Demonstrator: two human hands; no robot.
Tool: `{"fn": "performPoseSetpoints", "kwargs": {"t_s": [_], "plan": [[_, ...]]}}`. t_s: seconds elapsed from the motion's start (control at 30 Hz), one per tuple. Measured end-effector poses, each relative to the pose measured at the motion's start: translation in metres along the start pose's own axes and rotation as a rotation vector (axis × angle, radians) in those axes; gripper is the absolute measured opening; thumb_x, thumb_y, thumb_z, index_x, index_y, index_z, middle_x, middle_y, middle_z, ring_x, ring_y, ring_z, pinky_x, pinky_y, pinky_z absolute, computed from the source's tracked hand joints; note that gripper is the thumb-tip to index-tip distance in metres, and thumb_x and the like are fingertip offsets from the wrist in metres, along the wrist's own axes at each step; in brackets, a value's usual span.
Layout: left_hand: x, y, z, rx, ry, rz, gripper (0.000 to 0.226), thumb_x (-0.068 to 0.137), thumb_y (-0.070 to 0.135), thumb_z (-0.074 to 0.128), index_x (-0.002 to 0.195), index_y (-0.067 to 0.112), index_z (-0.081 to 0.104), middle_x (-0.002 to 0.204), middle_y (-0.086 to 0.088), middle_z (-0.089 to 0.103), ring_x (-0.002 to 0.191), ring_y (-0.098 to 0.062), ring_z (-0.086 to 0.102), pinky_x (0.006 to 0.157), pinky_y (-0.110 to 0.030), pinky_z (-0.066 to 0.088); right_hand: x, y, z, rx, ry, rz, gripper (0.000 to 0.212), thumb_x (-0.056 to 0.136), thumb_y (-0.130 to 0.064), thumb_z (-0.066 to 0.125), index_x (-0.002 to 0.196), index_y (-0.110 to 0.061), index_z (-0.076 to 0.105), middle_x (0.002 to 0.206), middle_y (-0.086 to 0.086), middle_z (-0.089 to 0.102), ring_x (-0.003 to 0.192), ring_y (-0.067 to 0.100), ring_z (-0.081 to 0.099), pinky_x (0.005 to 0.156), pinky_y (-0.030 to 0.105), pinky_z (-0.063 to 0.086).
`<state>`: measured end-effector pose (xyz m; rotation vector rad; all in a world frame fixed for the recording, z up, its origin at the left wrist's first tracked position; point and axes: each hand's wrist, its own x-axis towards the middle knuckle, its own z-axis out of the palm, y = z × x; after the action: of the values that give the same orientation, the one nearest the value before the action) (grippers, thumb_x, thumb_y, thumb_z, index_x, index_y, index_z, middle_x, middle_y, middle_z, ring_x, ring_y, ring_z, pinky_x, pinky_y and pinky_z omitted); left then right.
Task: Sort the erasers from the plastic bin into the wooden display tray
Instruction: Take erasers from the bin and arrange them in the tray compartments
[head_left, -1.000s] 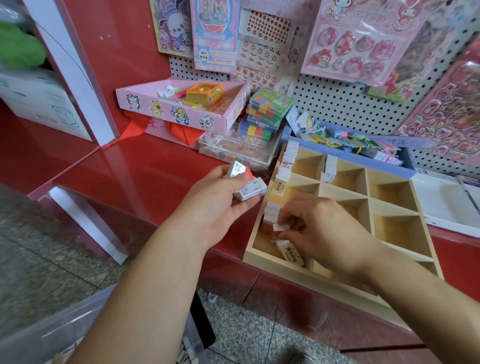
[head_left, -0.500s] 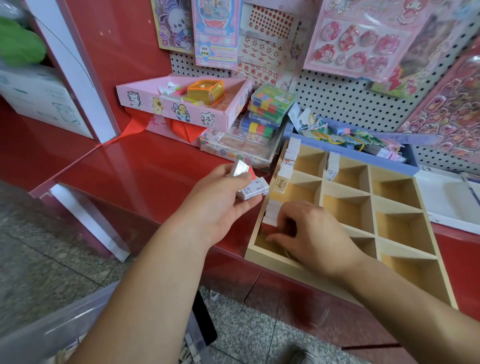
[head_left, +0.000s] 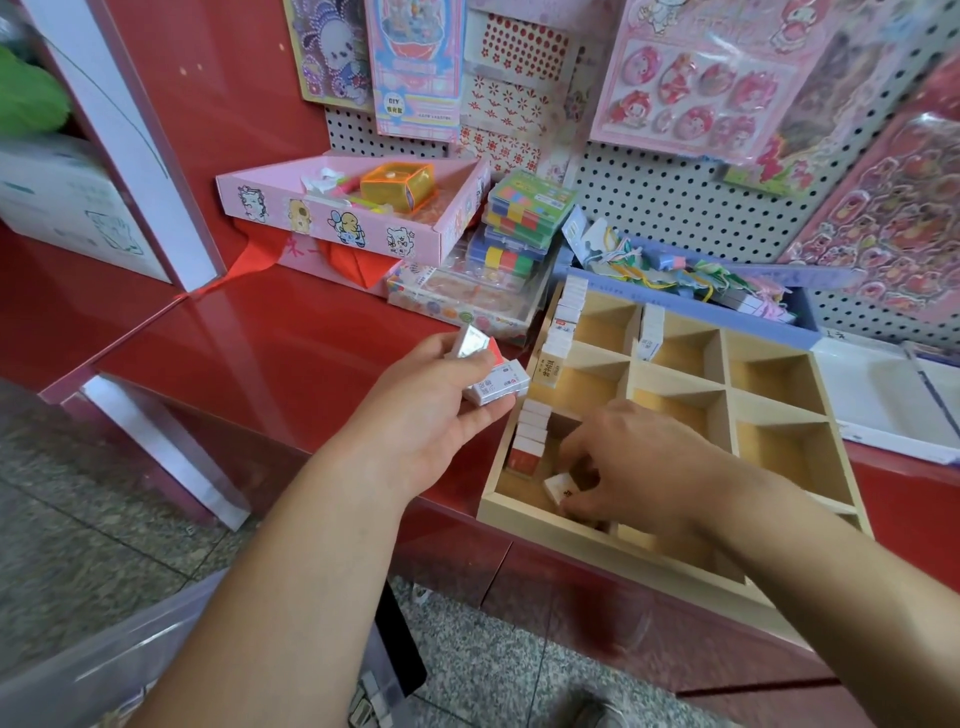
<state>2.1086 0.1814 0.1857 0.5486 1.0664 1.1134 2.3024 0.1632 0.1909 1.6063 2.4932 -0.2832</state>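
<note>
Mid-sort: one eraser going into near-left compartment of tray.

Right grip (head_left: 639, 467) pinching a single white eraser (head_left: 561, 488), tilted, low inside near-left compartment of wooden display tray (head_left: 675, 396), just beside row of upright erasers (head_left: 531, 431) along tray's left wall. Touching compartment floor or not: can't tell, fingers in the way. Left grip (head_left: 431, 415) clenched round small stack of erasers (head_left: 496, 382), hovering just left of tray over red desk (head_left: 285, 353). Plastic bin (head_left: 104, 665) well below-left of tray, down by floor, contents blurred. Next, prob.: stand eraser upright, press flush vs. row, release, then pick another off left-grip stack w/ right grip. Calls for fine fingertip turn w/o toppling row.
</note>
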Motion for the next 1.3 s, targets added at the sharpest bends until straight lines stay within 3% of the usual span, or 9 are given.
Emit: {"fn": "performPoseSetpoints", "kwargs": {"t_s": [0.3, 0.4, 0.5, 0.57, 0.87, 1.0, 1.1, 1.2, 1.3], "plan": [[0.001, -0.001, 0.002, 0.013, -0.01, -0.013, 0.023, 0.099, 0.003, 0.062, 0.122, 0.007, 0.064, 0.115, -0.02, 0.073, 0.101, -0.027, 0.075, 0.078, -0.034, 0.063, -0.006, 0.026, -0.011, 0.506, -0.009, 0.013, 0.026, 0.074, -0.036, 0.089, 0.079, -0.023, 0.067, 0.071, -0.015, 0.065, 0.064, 0.001, 0.057, 0.06, 0.016, 0.041], [0.001, -0.002, 0.002, 0.019, -0.012, -0.01, 0.02, 0.099, 0.003, 0.062, 0.118, 0.006, 0.065, 0.115, -0.02, 0.073, 0.101, -0.027, 0.075, 0.076, -0.033, 0.063, -0.003, 0.036, -0.02, 0.793, 0.18, 0.025, 0.02, 0.075, -0.023, 0.089, 0.085, -0.017, 0.072, 0.068, -0.01, 0.067, 0.059, 0.003, 0.057, 0.059, 0.017, 0.044], [0.003, -0.002, 0.001, 0.022, -0.005, -0.002, 0.019, 0.099, 0.004, 0.062, 0.117, 0.006, 0.066, 0.115, -0.021, 0.073, 0.1, -0.027, 0.076, 0.075, -0.032, 0.062, 0.011, 0.047, -0.022, 0.809, 0.472, 0.116, 0.014, 0.082, -0.025, 0.084, 0.09, -0.021, 0.072, 0.08, 0.0, 0.073, 0.07, 0.021, 0.067, 0.069, 0.031, 0.054], [0.004, -0.002, 0.001, 0.026, 0.003, -0.001, 0.019, 0.099, 0.003, 0.062, 0.118, 0.006, 0.066, 0.115, -0.02, 0.073, 0.1, -0.027, 0.076, 0.076, -0.033, 0.062, 0.025, 0.047, -0.017, 0.73, 0.543, 0.171, 0.012, 0.085, -0.03, 0.08, 0.092, -0.024, 0.072, 0.081, -0.003, 0.072, 0.071, 0.01, 0.065, 0.068, 0.021, 0.051], [0.004, -0.002, 0.004, 0.044, -0.024, 0.001, 0.024, 0.097, 0.0, 0.065, 0.12, 0.007, 0.067, 0.114, -0.018, 0.073, 0.102, -0.027, 0.075, 0.082, -0.035, 0.063, 0.064, 0.024, 0.011, 0.41, 0.511, 0.189, 0.019, 0.086, -0.021, 0.078, 0.091, -0.024, 0.06, 0.093, -0.003, 0.062, 0.079, 0.01, 0.057, 0.063, 0.019, 0.045], [0.003, -0.001, 0.005, 0.034, -0.048, -0.006, 0.026, 0.096, 0.0, 0.065, 0.121, 0.008, 0.067, 0.114, -0.017, 0.074, 0.102, -0.027, 0.075, 0.081, -0.034, 0.063, 0.064, 0.024, 0.008, 0.443, 0.543, 0.261, 0.031, 0.081, -0.027, 0.082, 0.095, -0.027, 0.054, 0.094, -0.004, 0.056, 0.075, 0.008, 0.052, 0.059, 0.02, 0.037], [0.003, 0.001, 0.005, 0.036, -0.072, -0.005, 0.026, 0.096, 0.001, 0.066, 0.121, 0.007, 0.067, 0.115, -0.018, 0.073, 0.102, -0.027, 0.075, 0.081, -0.034, 0.063, 0.056, 0.02, -0.011, 0.605, 0.638, 0.142, 0.018, 0.088, -0.029, 0.075, 0.101, -0.027, 0.063, 0.087, -0.007, 0.057, 0.069, 0.005, 0.052, 0.063, 0.023, 0.042], [0.001, 0.001, 0.007, 0.022, -0.127, -0.004, 0.026, 0.096, 0.001, 0.065, 0.121, 0.006, 0.067, 0.117, -0.018, 0.073, 0.104, -0.027, 0.075, 0.085, -0.037, 0.063, 0.049, 0.007, -0.034, 0.861, 0.462, -0.107, 0.016, 0.094, -0.029, 0.071, 0.11, -0.026, 0.072, 0.093, -0.005, 0.067, 0.069, 0.0, 0.056, 0.068, 0.015, 0.047], [-0.003, 0.001, 0.008, 0.027, -0.168, -0.005, 0.025, 0.097, -0.003, 0.06, 0.12, 0.007, 0.068, 0.112, -0.015, 0.075, 0.101, -0.026, 0.075, 0.083, -0.036, 0.063, 0.054, 0.002, -0.04, 0.852, 0.279, -0.18, 0.012, 0.095, -0.025, 0.07, 0.105, -0.021, 0.076, 0.095, -0.001, 0.073, 0.077, 0.01, 0.063, 0.074, 0.02, 0.05]]}}
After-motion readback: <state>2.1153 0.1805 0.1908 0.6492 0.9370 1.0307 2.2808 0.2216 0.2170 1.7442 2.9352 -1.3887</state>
